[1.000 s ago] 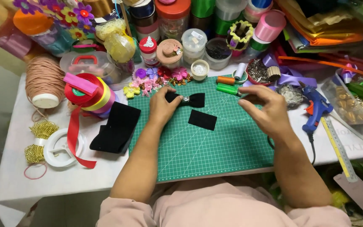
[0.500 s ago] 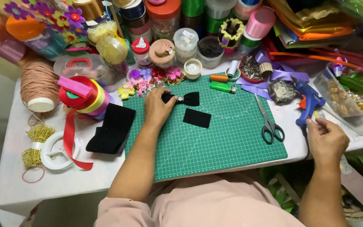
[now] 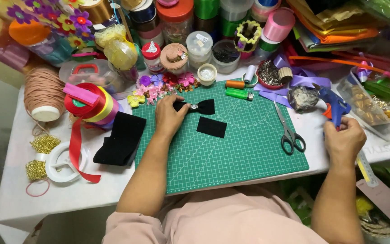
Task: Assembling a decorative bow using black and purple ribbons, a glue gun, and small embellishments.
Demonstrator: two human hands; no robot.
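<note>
A small black fabric bow (image 3: 200, 107) with a shiny centre lies at the far edge of the green cutting mat (image 3: 231, 153). My left hand (image 3: 169, 116) rests on the bow's left half and pins it down. Just below the bow is a black fabric rectangle (image 3: 211, 127). My right hand (image 3: 345, 140) is off the mat at the right, closed around the handle of a blue glue gun (image 3: 333, 105) that lies on the white table. Scissors (image 3: 288, 131) with grey handles lie shut on the mat's right side.
A folded black cloth (image 3: 120, 138) sits left of the mat, beside ribbon rolls (image 3: 89, 101) and a cord spool (image 3: 44, 95). Jars, ribbon reels and small fabric flowers (image 3: 159, 86) crowd the back. A green lighter (image 3: 239, 94) and a ruler (image 3: 366, 169) lie nearby.
My right hand left the bow, swung right past the mat, and now grips the blue glue gun. The scissors now lie on the mat. My left hand stayed on the bow.
</note>
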